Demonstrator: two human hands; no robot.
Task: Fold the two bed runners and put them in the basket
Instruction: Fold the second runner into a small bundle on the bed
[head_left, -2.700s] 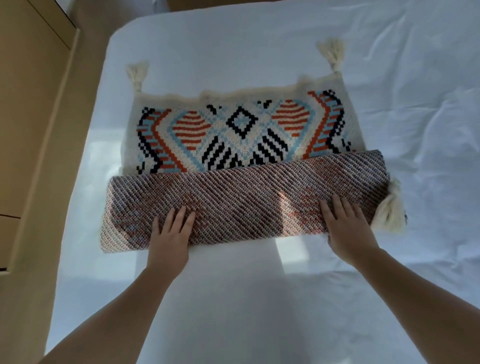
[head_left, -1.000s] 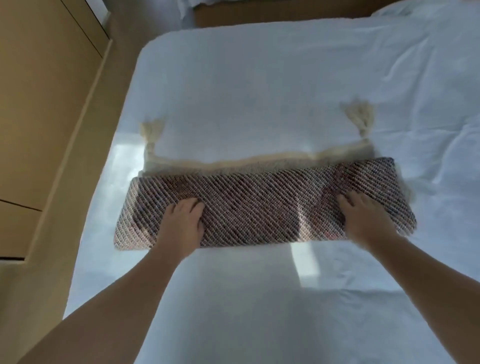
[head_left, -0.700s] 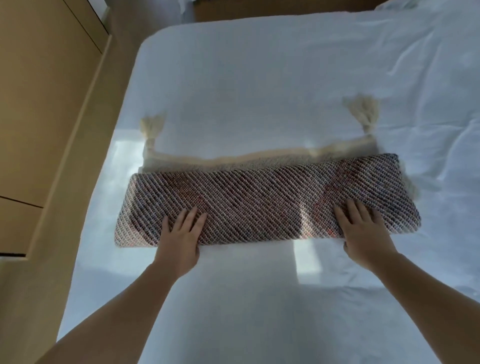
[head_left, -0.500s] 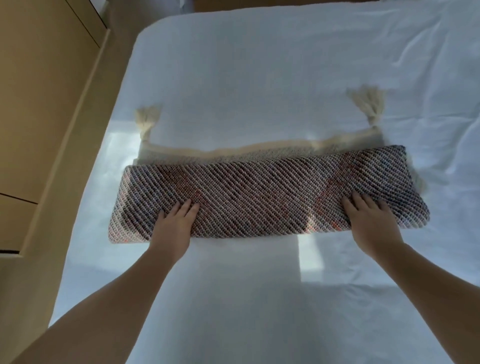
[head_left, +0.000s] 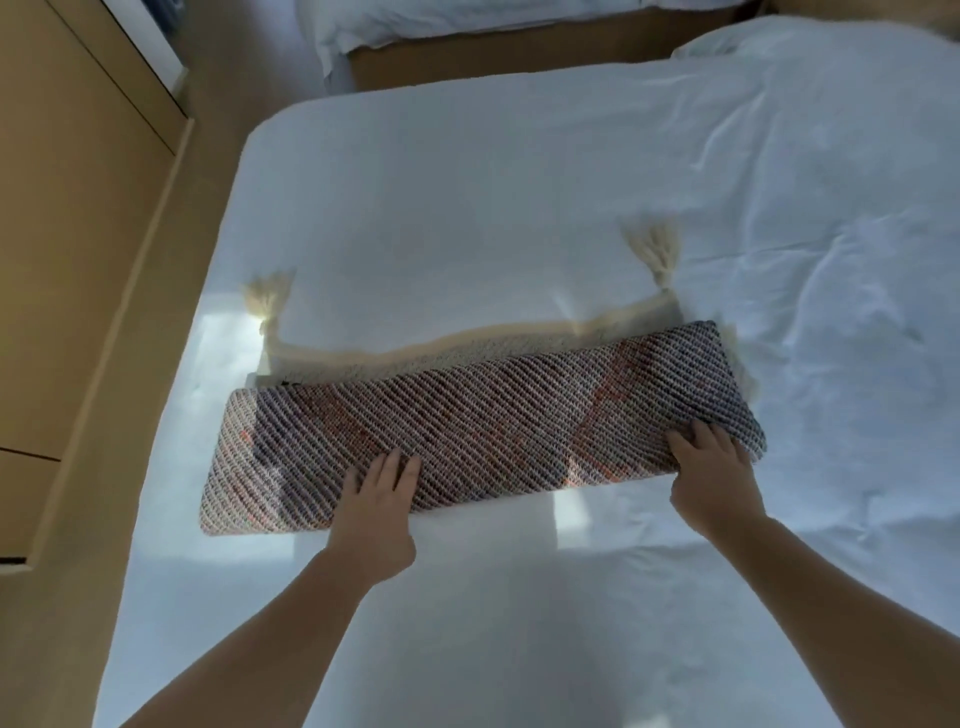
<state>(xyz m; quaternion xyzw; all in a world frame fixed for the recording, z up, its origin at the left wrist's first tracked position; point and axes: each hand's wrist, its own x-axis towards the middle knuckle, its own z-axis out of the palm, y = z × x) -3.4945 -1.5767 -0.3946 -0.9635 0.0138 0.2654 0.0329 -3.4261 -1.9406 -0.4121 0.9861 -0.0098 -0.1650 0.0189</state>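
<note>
The folded bed runner shows only its woven underside; the patterned face is turned inward, hidden. Its near edge passes under the left hand and right hand, so any grip there cannot be told. Beyond the runner, a second bed is cut off by the top edge.

Folded bed runner, woven diagonal-striped underside up, lying flat as a long band, near edge under the fingers, cream fringe and two tassels beyond the fingertips
</note>
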